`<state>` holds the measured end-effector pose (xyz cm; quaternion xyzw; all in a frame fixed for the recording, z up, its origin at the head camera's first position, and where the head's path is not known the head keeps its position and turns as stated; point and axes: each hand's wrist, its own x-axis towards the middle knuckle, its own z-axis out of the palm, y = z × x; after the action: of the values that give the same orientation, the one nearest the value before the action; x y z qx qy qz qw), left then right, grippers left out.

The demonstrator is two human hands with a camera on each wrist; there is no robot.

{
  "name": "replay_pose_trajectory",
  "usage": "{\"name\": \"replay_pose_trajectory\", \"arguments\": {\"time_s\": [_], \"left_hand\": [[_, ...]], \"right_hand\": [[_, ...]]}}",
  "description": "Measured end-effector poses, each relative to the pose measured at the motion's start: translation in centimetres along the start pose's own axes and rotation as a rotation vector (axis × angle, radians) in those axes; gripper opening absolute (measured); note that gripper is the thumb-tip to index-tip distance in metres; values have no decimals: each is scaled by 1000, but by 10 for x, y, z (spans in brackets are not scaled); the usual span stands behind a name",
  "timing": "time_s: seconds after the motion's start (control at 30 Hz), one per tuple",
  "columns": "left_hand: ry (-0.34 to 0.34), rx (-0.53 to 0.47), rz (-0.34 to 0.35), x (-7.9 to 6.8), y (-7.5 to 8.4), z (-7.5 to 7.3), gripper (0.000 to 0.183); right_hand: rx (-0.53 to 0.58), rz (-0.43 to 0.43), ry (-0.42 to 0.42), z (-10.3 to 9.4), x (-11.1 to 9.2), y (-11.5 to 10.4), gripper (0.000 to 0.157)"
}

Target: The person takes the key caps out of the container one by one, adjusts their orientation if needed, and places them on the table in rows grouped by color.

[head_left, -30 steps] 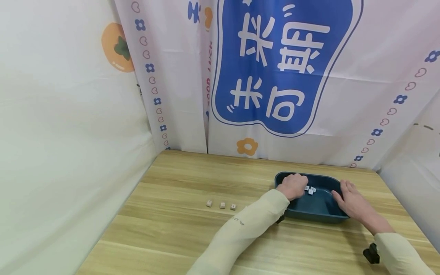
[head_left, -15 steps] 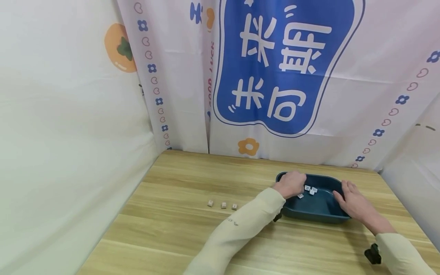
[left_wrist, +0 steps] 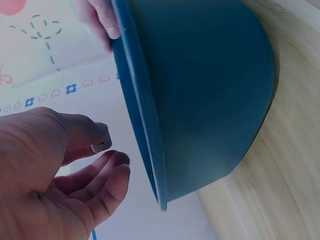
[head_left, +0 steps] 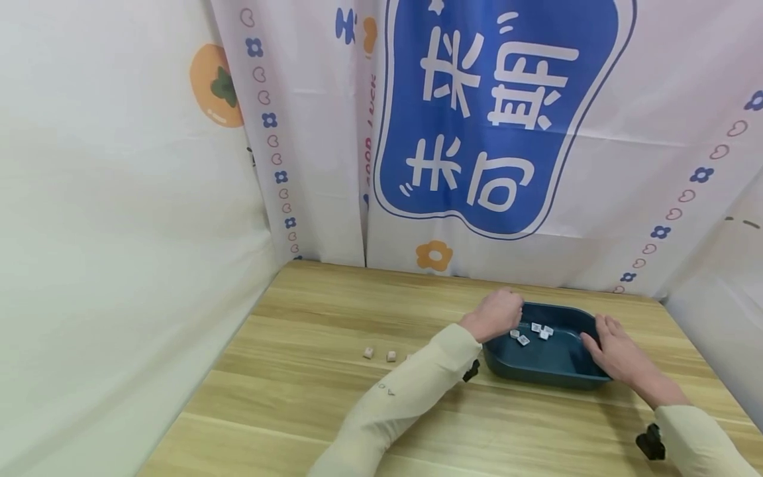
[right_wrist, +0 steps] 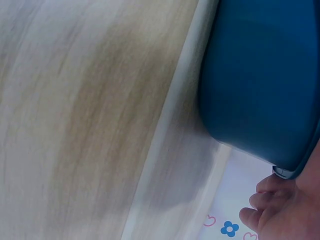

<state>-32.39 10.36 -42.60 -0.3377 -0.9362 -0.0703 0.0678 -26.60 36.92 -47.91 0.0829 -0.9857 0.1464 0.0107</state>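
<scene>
Near the dark teal tray (head_left: 548,379), my left hand (head_left: 496,314) is above its left end. Thumb and index finger pinch a small keycap (left_wrist: 102,140) with a dark mark, seen in the left wrist view; the other fingers curl loosely below. Several white keycaps (head_left: 543,335) lie loose inside the tray. My right hand (head_left: 620,352) grips the tray's right rim, thumb over the inside and fingers along the outer side. To the left on the wooden table, a row holds a keycap (head_left: 368,353), another keycap (head_left: 391,356) and a third, partly hidden by the left sleeve.
The wooden table (head_left: 310,397) spreads left of and in front of the tray. A printed curtain (head_left: 316,218) hangs at its back edge, with white cloth (head_left: 119,265) along the left side. A black wrist mount (head_left: 651,442) sits under the right forearm.
My left hand has moved left, from inside the tray to over its left end, uncovering more keycaps. The right hand keeps its grip on the rim. The view has shifted slightly.
</scene>
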Motion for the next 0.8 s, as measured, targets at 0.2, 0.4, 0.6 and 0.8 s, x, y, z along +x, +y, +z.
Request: {"name": "replay_pose_trajectory", "arguments": {"time_s": [0.2,0.4,0.6,0.8], "left_hand": [[28,-61,9,-9,-6,-7,18],[22,-96,-34,-22,-19,-13,15],[42,-105,-52,-35,-34,-19,20],[70,-161,-49,-47,-47,-17,20]], "right_hand": [[-9,0,4,0,0,1,78],[-27,11,-5,0,2,-2,79],[-2,12,-20,0,2,-2,80],[-4,11,-19,-1,0,0,80]]}}
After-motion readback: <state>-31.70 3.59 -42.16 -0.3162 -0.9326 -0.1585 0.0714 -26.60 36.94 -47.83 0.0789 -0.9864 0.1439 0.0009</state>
